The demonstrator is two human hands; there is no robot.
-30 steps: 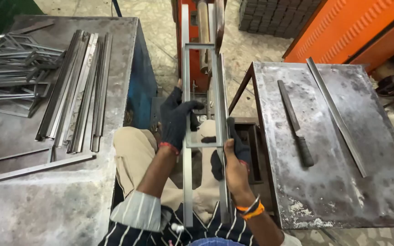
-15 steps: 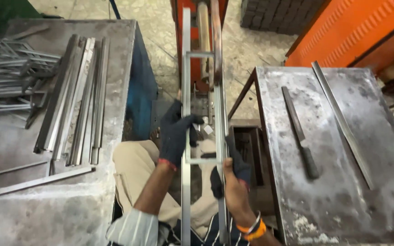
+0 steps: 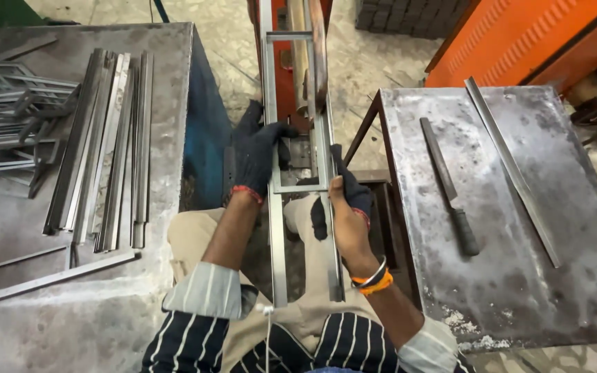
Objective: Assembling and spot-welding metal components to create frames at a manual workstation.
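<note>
Honestly, both gloved hands gripped the metal frame [image 3: 298,186]: left hand [image 3: 257,155] on one rail, right hand [image 3: 343,200] opposite. Its long overhang looked likely to twist and pinch fingers.

A dark file [image 3: 448,188] and a long metal strip [image 3: 513,169] lie apart on the right-hand steel table [image 3: 519,290].

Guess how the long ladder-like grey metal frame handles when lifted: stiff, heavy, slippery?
The long ladder-like grey metal frame probably stays stiff: crossbars tie its rails. Likely awkward, as it extends well past the left hand and right hand. Gloves suggest sharp edges.
</note>
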